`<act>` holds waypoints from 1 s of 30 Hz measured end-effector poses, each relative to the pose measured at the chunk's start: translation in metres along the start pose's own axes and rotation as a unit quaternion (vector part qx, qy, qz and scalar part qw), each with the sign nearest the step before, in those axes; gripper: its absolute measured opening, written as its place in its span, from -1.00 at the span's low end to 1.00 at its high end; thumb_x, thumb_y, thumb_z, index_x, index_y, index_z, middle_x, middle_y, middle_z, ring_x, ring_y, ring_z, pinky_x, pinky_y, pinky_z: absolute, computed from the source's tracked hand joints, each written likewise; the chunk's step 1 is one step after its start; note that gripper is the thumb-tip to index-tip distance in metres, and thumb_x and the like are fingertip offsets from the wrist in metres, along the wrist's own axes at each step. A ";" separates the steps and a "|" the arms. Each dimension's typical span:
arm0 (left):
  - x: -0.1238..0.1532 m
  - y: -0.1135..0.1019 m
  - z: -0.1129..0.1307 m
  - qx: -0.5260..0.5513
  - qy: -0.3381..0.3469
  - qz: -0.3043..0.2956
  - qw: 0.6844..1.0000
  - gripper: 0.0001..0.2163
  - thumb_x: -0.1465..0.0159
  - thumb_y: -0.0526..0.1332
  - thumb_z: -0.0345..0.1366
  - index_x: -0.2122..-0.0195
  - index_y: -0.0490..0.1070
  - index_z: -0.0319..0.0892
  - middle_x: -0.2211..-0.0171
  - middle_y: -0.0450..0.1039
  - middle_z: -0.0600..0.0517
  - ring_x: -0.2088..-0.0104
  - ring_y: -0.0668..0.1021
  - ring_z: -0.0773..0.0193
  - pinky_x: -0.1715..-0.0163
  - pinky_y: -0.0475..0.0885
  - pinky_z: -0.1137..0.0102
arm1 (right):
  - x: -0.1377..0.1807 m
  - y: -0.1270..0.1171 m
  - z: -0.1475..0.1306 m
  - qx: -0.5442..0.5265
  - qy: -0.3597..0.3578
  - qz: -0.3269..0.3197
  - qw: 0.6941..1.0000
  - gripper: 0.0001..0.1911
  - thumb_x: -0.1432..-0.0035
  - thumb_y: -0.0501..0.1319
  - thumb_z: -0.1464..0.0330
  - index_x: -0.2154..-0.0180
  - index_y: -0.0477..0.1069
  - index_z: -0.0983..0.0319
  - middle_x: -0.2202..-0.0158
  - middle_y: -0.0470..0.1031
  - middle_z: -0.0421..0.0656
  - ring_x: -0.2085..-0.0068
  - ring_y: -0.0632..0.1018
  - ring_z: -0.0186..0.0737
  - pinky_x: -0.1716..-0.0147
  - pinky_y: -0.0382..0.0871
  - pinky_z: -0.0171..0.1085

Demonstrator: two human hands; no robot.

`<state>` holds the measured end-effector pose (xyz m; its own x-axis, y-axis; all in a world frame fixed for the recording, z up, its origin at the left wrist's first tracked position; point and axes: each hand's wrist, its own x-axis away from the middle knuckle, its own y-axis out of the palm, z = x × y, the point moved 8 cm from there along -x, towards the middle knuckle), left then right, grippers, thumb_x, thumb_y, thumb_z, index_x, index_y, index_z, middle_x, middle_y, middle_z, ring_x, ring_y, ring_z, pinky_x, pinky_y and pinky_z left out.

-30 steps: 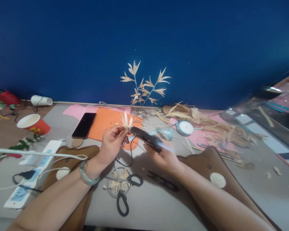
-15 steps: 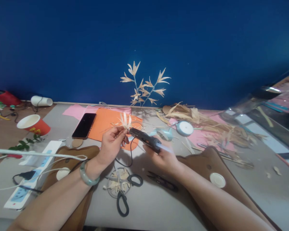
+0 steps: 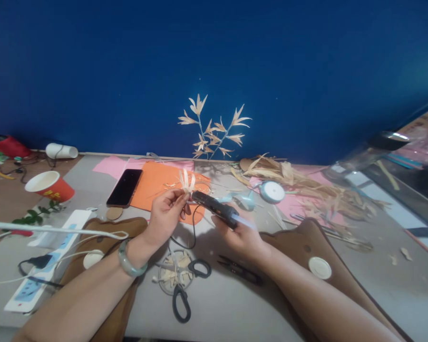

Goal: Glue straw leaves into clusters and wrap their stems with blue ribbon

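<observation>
- Head view: the left forearm [image 3: 89, 294] slants from the near left edge toward the middle, crossing over a brown cushion [image 3: 135, 225], with a pale green bangle [image 3: 126, 261] at its wrist.
- The left hand [image 3: 167, 211] is turned inward, thumb and index finger pinched together on the base of a pale husk flower [image 3: 187, 180]; its other fingers curl loosely.
- That flower stands petals up, above the orange sheet [image 3: 148, 192], at the middle of the scene.
- The right forearm [image 3: 317, 294] comes in from the near right corner, its wrist fairly straight.
- The right hand [image 3: 244, 237] is wrapped around a black glue gun [image 3: 214, 205], fingers partly hidden beneath it.
- The gun's nose points left and far, right at the flower's base; whether they touch, I cannot tell.
- Scissors [image 3: 181, 304] lie near, between the forearms; black snips [image 3: 240, 270] lie just beside the right forearm.
- At the far side, a branch of husk flowers [image 3: 214, 135] rises before the blue wall [image 3: 128, 71].
</observation>
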<state>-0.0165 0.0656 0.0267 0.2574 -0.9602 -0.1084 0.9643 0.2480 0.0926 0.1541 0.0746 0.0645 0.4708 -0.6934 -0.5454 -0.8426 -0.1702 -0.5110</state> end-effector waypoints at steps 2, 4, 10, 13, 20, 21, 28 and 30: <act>0.000 0.000 0.000 0.000 -0.001 -0.001 1.000 -0.74 -0.17 0.29 -0.13 0.42 0.41 -0.27 0.64 0.37 0.10 0.64 0.38 0.44 0.61 0.29 0.51 | 0.000 0.000 0.003 -0.002 0.009 0.002 1.000 -0.90 -0.17 0.14 0.43 0.41 0.28 0.21 0.52 0.41 -0.23 0.51 0.40 -0.34 0.49 0.27 -0.36; 0.000 0.001 0.001 0.004 -0.002 -0.001 1.000 -0.74 -0.17 0.30 -0.13 0.40 0.42 -0.27 0.64 0.37 0.10 0.64 0.39 0.43 0.62 0.29 0.51 | 0.001 0.000 0.006 -0.005 0.021 0.004 1.000 -0.90 -0.17 0.14 0.41 0.41 0.28 0.21 0.50 0.43 -0.21 0.50 0.41 -0.32 0.48 0.29 -0.34; 0.001 0.002 0.004 0.006 0.001 0.001 1.000 -0.73 -0.16 0.31 -0.12 0.44 0.42 -0.26 0.65 0.37 0.10 0.65 0.39 0.43 0.62 0.29 0.51 | 0.002 0.001 0.008 -0.003 0.032 -0.006 0.999 -0.92 -0.17 0.14 0.39 0.39 0.28 0.20 0.50 0.44 -0.19 0.50 0.42 -0.31 0.50 0.31 -0.33; 0.000 0.000 0.005 0.007 0.005 0.006 1.000 -0.73 -0.16 0.31 -0.12 0.45 0.40 -0.25 0.65 0.36 0.11 0.65 0.39 0.43 0.62 0.30 0.50 | 0.003 0.001 0.006 0.008 0.025 -0.007 1.000 -0.92 -0.17 0.14 0.41 0.39 0.28 0.20 0.51 0.43 -0.20 0.50 0.42 -0.31 0.49 0.31 -0.34; 0.000 0.000 0.001 0.011 -0.003 0.002 1.000 -0.73 -0.16 0.30 -0.11 0.40 0.43 -0.26 0.65 0.38 0.10 0.64 0.41 0.42 0.61 0.31 0.50 | 0.003 0.000 0.007 0.007 0.013 0.010 1.000 -0.93 -0.17 0.15 0.42 0.38 0.30 0.21 0.48 0.46 -0.20 0.49 0.45 -0.31 0.49 0.32 -0.34; 0.001 0.001 0.001 0.010 -0.006 -0.001 1.000 -0.73 -0.17 0.29 -0.11 0.39 0.44 -0.27 0.65 0.38 0.09 0.64 0.41 0.42 0.60 0.31 0.50 | 0.004 -0.001 0.009 0.013 0.012 0.019 1.000 -0.95 -0.17 0.16 0.41 0.37 0.31 0.21 0.47 0.47 -0.19 0.48 0.46 -0.30 0.47 0.33 -0.33; 0.000 -0.001 0.001 0.002 -0.013 0.004 1.000 -0.75 -0.19 0.28 -0.14 0.40 0.45 -0.28 0.62 0.42 0.07 0.64 0.42 0.42 0.62 0.33 0.51 | 0.013 -0.019 0.032 0.039 0.052 0.125 0.990 -0.82 -0.22 0.15 0.32 0.14 0.39 0.20 0.29 0.52 -0.10 0.26 0.53 -0.15 0.24 0.41 -0.19; -0.001 -0.003 -0.002 0.005 -0.013 0.010 1.000 -0.75 -0.20 0.27 -0.14 0.39 0.45 -0.27 0.62 0.43 0.07 0.64 0.42 0.43 0.62 0.34 0.51 | 0.010 -0.022 0.039 0.047 0.065 0.129 0.988 -0.77 -0.20 0.18 0.30 0.11 0.38 0.21 0.30 0.52 -0.10 0.28 0.53 -0.14 0.25 0.41 -0.18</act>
<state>-0.0195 0.0660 0.0243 0.2747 -0.9582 -0.0804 0.9583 0.2659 0.1051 0.1873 0.0980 0.0442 0.2007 -0.7903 -0.5789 -0.8990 0.0861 -0.4294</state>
